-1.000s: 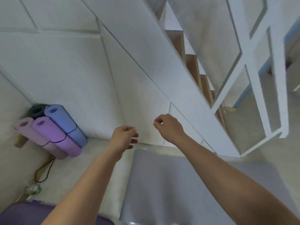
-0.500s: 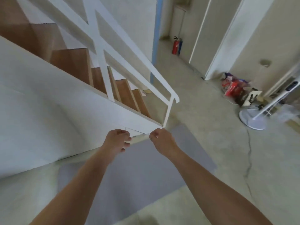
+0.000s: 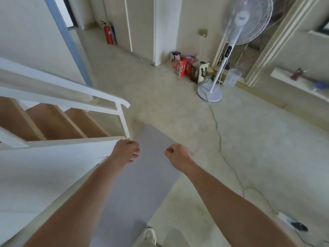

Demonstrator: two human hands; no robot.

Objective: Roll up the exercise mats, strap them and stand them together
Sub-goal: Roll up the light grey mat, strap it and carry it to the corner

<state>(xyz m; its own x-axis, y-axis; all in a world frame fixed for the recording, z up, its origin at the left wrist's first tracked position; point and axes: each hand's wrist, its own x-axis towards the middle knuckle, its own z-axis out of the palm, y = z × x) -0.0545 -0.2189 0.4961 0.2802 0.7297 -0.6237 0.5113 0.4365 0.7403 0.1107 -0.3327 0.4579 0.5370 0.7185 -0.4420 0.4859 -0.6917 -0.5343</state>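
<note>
Head view: left hand (image 3: pixel 126 151) and right hand (image 3: pixel 178 155), fingers curled and empty, above the mat (image 3: pixel 146 184); its near end is hidden.

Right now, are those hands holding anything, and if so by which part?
Nothing that shows. The left hand and the right hand are curled and empty, in the air above the grey mat lying flat on the floor.

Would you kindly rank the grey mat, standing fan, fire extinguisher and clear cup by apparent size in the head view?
1. grey mat
2. standing fan
3. fire extinguisher and clear cup look alike; the extinguisher stands farther off, so I won't rank them.
</note>
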